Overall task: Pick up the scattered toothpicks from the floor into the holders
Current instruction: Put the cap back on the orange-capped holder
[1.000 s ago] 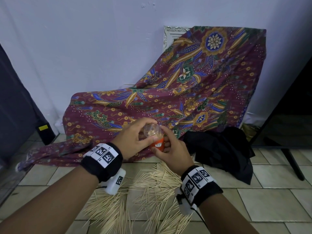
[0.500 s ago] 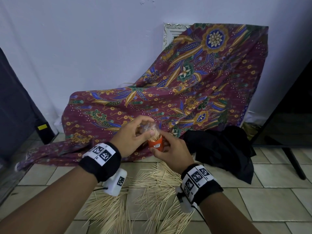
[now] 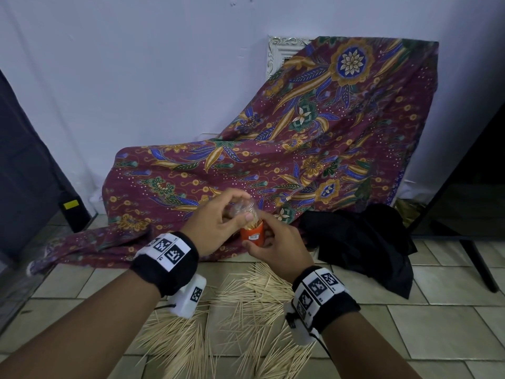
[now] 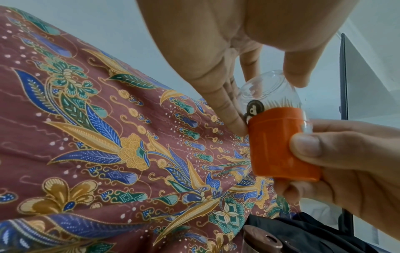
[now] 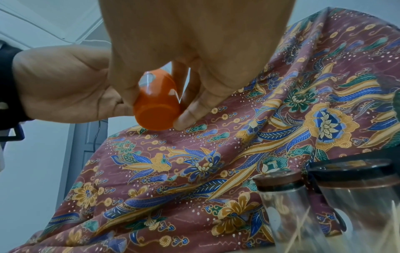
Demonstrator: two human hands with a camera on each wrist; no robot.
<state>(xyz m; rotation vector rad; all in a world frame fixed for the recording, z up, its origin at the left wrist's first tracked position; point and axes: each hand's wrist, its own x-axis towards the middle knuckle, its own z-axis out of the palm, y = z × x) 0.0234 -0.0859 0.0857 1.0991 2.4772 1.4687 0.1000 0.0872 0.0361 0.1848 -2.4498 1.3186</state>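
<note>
You hold the orange holder (image 3: 252, 234) at centre frame, its squat plastic cup packed with toothpick tips, your right hand (image 3: 276, 248) curled round its base. Your left hand (image 3: 218, 224) pinches the clear domed lid (image 4: 268, 92) tilted over its rim, not yet seated. So one holder looks full, but a wide spill of thin pale wooden toothpicks (image 3: 246, 318) is left on the tiled floor (image 3: 437, 324) along the lower frame. Two glassy, dark-capped holders (image 5: 337, 196) stand at lower right of the right wrist view.
</note>
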